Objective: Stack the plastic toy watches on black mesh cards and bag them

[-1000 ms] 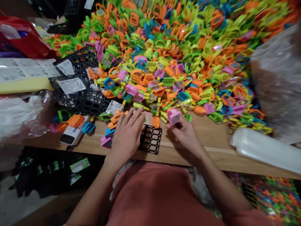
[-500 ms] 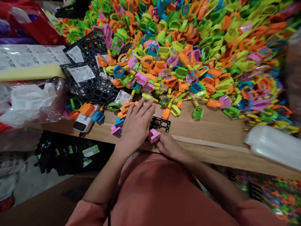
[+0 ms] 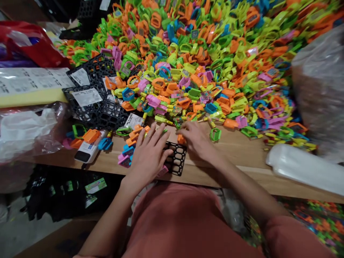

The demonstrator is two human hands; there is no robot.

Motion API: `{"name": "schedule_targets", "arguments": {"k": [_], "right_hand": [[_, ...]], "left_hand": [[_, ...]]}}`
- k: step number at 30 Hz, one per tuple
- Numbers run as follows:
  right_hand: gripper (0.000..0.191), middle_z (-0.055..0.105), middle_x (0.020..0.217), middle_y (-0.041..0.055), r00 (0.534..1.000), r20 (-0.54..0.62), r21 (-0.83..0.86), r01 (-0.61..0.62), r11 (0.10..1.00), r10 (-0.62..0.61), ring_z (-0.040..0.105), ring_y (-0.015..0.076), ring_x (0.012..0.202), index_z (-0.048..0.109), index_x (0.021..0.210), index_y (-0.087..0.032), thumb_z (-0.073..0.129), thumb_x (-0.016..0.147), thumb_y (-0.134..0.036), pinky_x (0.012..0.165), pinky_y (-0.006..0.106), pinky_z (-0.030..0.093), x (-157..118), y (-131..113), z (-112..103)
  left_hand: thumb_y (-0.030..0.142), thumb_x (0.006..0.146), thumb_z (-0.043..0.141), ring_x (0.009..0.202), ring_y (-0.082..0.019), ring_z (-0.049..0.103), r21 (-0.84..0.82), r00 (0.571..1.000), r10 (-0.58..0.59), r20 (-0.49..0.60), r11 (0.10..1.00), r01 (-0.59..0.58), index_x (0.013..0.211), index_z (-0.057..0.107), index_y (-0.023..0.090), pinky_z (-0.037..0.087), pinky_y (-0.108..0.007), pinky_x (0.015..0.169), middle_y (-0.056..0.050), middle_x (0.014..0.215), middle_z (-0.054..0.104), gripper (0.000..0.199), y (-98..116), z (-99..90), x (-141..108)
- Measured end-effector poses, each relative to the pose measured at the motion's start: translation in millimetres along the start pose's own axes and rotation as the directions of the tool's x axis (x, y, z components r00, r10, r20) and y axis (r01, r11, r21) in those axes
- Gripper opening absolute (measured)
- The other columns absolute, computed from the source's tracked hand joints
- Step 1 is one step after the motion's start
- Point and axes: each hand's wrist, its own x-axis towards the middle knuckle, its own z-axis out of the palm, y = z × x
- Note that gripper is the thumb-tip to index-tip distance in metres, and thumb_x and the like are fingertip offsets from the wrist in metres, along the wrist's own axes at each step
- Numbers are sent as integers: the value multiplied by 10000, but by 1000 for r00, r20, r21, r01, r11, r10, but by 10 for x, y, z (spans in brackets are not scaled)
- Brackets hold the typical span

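Note:
My left hand (image 3: pixel 149 150) lies palm down with its fingers spread, over a black plastic grid tray (image 3: pixel 178 161) at the table's front edge. Partly under that palm is a pink toy watch (image 3: pixel 162 172) in the tray. Orange, blue and pink toy watches (image 3: pixel 124 160) stand in a row along the left side of the hand. My right hand (image 3: pixel 197 141) is at the tray's far right corner, its bent fingers closed at an orange toy watch (image 3: pixel 181 139). The thumb is hidden there.
A large heap of bright toy watches (image 3: pixel 172 68) covers the back of the wooden table (image 3: pixel 228 161). Black grid trays (image 3: pixel 104 111) with labels and a white power bank (image 3: pixel 90 148) lie left. A clear plastic sleeve (image 3: pixel 301 166) lies right, near a bulky plastic bag (image 3: pixel 319 89).
My right hand has left the pink toy watch at the front edge and moved forward to the orange one. My left hand stays spread over the tray. The view has shifted slightly.

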Motion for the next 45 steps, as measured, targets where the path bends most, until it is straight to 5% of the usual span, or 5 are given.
{"name": "schedule_targets", "arguments": {"k": [8, 19, 32, 37, 45], "right_hand": [[161, 584, 1101, 118, 992, -109, -72, -79, 994, 71, 526, 296, 1023, 679, 1028, -207, 539, 957, -170, 892, 438, 445, -22, 340, -161], [245, 697, 934, 39, 976, 155, 579, -215, 786, 153, 630, 196, 813, 635, 1120, -199, 452, 966, -146, 779, 307, 512, -384, -328, 438], [322, 688, 1015, 86, 984, 39, 455, 135, 880, -172, 590, 245, 990, 672, 1022, -217, 412, 930, -52, 942, 401, 512, -373, -357, 824], [286, 720, 1007, 83, 983, 104, 408, 99, 907, -154, 632, 220, 956, 681, 1040, -203, 446, 964, -60, 899, 352, 530, -282, -297, 546], [344, 733, 1144, 134, 913, -258, -102, -352, 930, 317, 629, 309, 1089, 736, 1098, -189, 510, 884, -43, 970, 483, 474, -711, 592, -420]], "left_hand": [[357, 1089, 369, 1569, -292, 305, -92, 999, -13, -30, 996, 10, 1522, 475, 198, 246, -571, 1284, -100, 1645, 421, 473, -28, -2, -28], [243, 1086, 316, 1575, -230, 293, -194, 998, -47, -43, 980, 38, 1564, 389, 172, 190, -504, 1306, -111, 1650, 414, 489, -50, -3, -35], [415, 1093, 341, 1578, -278, 283, -184, 999, -34, 4, 982, 35, 1562, 404, 190, 204, -553, 1297, -125, 1660, 392, 524, -37, -40, -24], [410, 1062, 415, 1544, -350, 341, -66, 998, -8, -67, 998, 3, 1470, 533, 169, 260, -612, 1260, -143, 1647, 408, 489, -39, 4, -26], [355, 1031, 439, 1490, -357, 434, -51, 993, 23, -120, 998, -29, 1376, 624, 183, 345, -617, 1220, -125, 1596, 488, 428, -89, 45, -16]]}}
